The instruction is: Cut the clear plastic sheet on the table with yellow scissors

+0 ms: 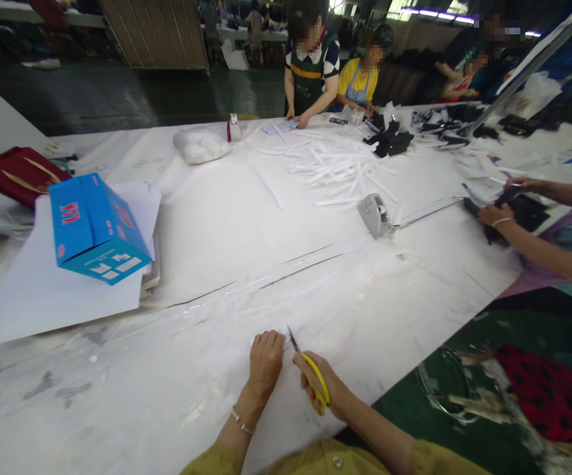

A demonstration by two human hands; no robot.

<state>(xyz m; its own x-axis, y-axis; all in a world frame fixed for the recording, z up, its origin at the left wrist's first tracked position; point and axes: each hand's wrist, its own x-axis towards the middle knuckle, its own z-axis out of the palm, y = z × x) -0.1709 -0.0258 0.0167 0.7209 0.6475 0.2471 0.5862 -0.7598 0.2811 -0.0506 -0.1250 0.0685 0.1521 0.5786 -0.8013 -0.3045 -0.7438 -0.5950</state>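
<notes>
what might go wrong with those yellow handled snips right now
The blade of the yellow-handled snips in the right hand sits close beside the fingers of the left hand, so a slip might nick them. The tip is also just over the white tabletop, so it could perhaps scratch or cut its surface.

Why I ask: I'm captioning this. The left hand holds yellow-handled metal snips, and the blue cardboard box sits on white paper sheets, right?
Not quite: the head view shows the yellow-handled metal snips in the right hand, not the left hand. The rest stands.
</notes>
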